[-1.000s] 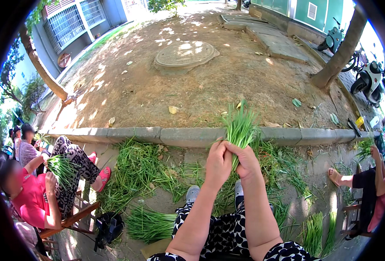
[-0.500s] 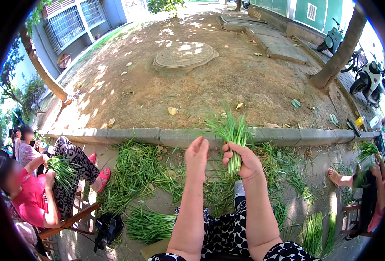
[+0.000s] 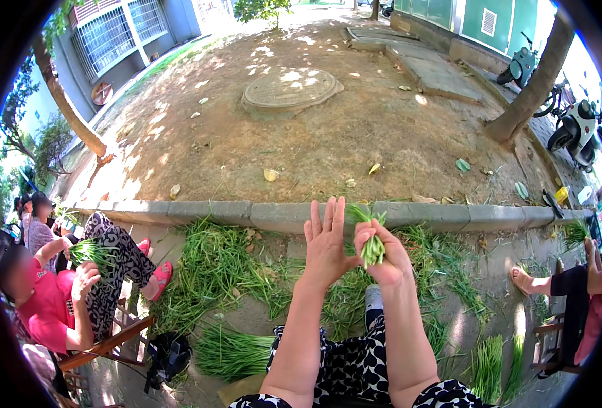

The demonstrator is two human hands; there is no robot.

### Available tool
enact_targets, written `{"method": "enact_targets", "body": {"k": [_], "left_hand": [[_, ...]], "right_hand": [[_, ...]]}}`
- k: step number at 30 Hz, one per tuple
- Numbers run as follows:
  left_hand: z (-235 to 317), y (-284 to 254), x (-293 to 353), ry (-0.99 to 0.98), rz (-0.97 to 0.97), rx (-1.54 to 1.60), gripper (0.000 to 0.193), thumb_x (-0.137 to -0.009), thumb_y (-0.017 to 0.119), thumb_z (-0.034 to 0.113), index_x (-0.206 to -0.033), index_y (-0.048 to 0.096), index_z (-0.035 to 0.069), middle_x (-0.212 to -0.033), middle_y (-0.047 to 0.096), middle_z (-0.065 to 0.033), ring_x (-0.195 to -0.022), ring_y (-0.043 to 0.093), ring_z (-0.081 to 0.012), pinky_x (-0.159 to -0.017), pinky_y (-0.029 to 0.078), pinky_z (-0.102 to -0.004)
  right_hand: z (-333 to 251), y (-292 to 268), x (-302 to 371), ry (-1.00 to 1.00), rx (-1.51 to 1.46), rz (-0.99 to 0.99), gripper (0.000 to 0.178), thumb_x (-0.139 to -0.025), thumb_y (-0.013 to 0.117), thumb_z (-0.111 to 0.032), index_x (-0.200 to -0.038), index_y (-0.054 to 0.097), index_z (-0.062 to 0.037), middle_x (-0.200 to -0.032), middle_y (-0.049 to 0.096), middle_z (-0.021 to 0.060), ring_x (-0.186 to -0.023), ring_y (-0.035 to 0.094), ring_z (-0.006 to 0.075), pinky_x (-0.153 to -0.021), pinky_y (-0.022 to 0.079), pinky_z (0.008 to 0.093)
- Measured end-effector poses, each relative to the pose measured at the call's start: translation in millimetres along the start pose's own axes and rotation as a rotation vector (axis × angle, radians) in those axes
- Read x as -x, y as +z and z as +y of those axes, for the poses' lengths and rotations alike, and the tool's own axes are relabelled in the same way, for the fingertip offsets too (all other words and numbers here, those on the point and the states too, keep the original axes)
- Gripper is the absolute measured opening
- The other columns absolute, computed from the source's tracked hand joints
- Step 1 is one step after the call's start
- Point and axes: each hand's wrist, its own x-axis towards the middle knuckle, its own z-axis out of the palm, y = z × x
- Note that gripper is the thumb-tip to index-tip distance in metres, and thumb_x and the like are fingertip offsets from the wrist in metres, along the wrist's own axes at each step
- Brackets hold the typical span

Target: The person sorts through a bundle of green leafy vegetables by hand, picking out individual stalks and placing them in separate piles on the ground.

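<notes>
- Right hand (image 3: pixel 382 255), centre of the frame, is fisted around a small bunch of green stalks (image 3: pixel 371 239), tips poking up above the knuckles.
- Left hand (image 3: pixel 326 243) sits just beside it, flat open, fingers straight up and together, palm turned to the bunch, holding nothing.
- Both forearms rise from the lower edge, over a black-and-white patterned lap (image 3: pixel 345 364).
- Below and around the hands, loose green cuttings (image 3: pixel 219 268) litter the pavement; a tidier green bundle (image 3: pixel 229 353) lies lower left of centre, and more bundles (image 3: pixel 494 364) at lower right.
- A grey stone kerb (image 3: pixel 280 214) runs across the middle, right behind the fingertips.
- Beyond it, bare brown earth with a round manhole cover (image 3: pixel 290 88) in the upper centre.
- Far left, a seated person in a pink top (image 3: pixel 39 309) grips another green bunch (image 3: pixel 90 251).
- Right edge: a sandalled foot (image 3: pixel 522 279) of another sitter.
- Upper right, a tree trunk (image 3: pixel 528 95) with parked scooters (image 3: pixel 576 129) beside it; a small yellow package-like thing (image 3: pixel 562 195) lies near the kerb, too small to read.
</notes>
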Motion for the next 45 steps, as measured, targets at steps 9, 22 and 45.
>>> {"method": "enact_targets", "body": {"k": [9,22,45], "left_hand": [[-8.9,10.3,-10.0,0.411,0.454,0.267,0.030,-0.087,0.052,0.029,-0.070,0.058,0.005,-0.146,0.032,-0.0113,-0.139,0.014,-0.0405,-0.106,0.017,-0.0525],[21.9,39.8,-1.2,0.093,0.380,1.553,0.019,-0.073,0.073,0.012,-0.086,0.060,0.006,-0.105,0.062,-0.0101,-0.113,0.051,-0.0279,-0.095,0.038,-0.0432],[-85.1,-41.2,13.4,-0.660,1.220,2.040,0.026,-0.091,0.058,0.027,-0.079,0.046,0.008,-0.073,0.054,-0.0031,-0.081,0.059,-0.0232,-0.080,0.051,-0.0459]], "right_hand": [[68.8,31.6,25.2,0.073,-0.072,0.010,0.019,-0.095,0.050,-0.016,-0.100,0.048,0.0025,-0.088,0.053,0.0083,-0.073,0.054,0.0165,-0.071,0.051,0.0332],[104.9,31.2,14.4,-0.107,-0.254,-0.371,0.022,-0.093,0.055,-0.019,-0.110,0.052,-0.0065,-0.095,0.058,0.0068,-0.087,0.057,0.0199,-0.090,0.043,0.0434],[43.5,22.0,23.2,0.038,1.824,-0.114,0.027,-0.087,0.058,-0.024,-0.082,0.067,0.0001,-0.078,0.068,0.0074,-0.071,0.065,0.0150,-0.062,0.050,0.0258]]}}
